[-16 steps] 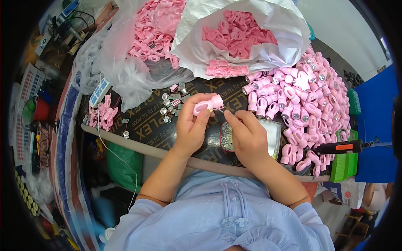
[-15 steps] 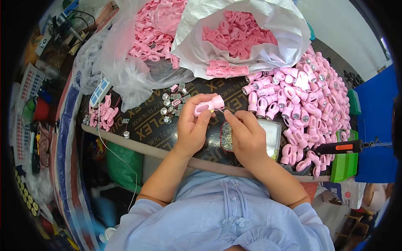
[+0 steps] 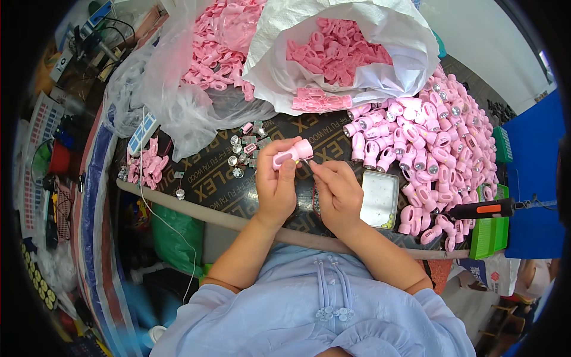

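Note:
My left hand (image 3: 275, 185) grips a small pink plastic flashlight body (image 3: 291, 153), held over the dark table top (image 3: 214, 184). My right hand (image 3: 336, 191) is close beside it, fingertips pinched at the open end of the pink piece on something too small to make out. A heap of finished pink flashlights (image 3: 431, 149) lies to the right of my hands. Several small silver and clear parts (image 3: 241, 152) lie scattered on the table just left of the pink piece.
A white sack of pink parts (image 3: 339, 50) and a clear bag of pink parts (image 3: 208, 41) stand at the back. A small metal tin (image 3: 379, 199) sits right of my right hand. A black and orange tool (image 3: 485, 209) rests on green trays (image 3: 491, 235). Pink pieces (image 3: 144, 166) lie left.

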The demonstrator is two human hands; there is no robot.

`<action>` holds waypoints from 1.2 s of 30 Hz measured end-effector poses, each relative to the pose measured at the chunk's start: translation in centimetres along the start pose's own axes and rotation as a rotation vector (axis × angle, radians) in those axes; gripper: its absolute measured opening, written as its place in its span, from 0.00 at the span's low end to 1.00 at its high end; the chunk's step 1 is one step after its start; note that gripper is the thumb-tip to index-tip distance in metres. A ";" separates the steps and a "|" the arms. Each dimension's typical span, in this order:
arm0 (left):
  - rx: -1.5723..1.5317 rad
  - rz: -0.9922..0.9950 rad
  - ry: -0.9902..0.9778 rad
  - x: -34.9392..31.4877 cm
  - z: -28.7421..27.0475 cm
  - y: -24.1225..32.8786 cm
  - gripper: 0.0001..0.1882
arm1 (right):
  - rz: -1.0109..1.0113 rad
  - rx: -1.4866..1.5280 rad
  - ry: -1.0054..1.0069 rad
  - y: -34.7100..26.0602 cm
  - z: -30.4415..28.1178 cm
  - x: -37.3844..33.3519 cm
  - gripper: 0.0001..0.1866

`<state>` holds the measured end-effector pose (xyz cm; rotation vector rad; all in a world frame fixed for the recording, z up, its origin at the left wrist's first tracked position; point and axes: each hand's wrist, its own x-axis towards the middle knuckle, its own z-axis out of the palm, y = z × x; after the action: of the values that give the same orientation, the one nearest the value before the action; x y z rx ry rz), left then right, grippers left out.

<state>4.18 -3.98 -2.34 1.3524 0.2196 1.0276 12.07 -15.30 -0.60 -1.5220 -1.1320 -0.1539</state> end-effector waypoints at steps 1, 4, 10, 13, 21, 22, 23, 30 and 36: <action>0.003 0.017 0.006 0.0 0.0 -0.1 0.14 | 0.032 0.030 0.008 -0.1 0.2 -0.1 0.15; 0.001 0.028 0.009 0.0 -0.2 -0.3 0.14 | 0.101 0.068 0.010 -0.3 0.6 -0.3 0.13; -0.110 0.023 0.062 0.0 0.3 -0.7 0.15 | 0.133 0.110 0.048 -0.3 1.8 -0.5 0.12; -0.084 0.026 0.039 0.1 -0.2 -1.1 0.14 | 0.121 0.107 0.058 0.0 2.1 -0.4 0.12; -0.073 0.047 0.062 -0.2 -0.2 -1.2 0.14 | 0.086 0.133 0.060 0.8 2.6 -0.7 0.12; -0.063 0.050 0.059 -0.2 -0.2 -1.2 0.14 | 0.082 0.145 0.058 0.8 2.6 -0.7 0.11; -0.065 0.050 0.058 -0.2 -0.1 -1.1 0.14 | 0.082 0.143 0.059 0.7 2.4 -0.7 0.11; 0.306 0.091 -0.030 0.0 -1.6 -1.2 0.16 | 0.072 -0.066 -0.195 -2.1 -1.1 1.8 0.13; 0.213 0.029 -0.006 -0.3 -1.1 -1.5 0.17 | 0.183 -0.179 -0.278 -4.1 -1.9 2.4 0.12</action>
<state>4.00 -3.27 -4.04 1.5544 0.3129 1.0468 11.36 -16.14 4.40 -1.8395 -1.2129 0.0863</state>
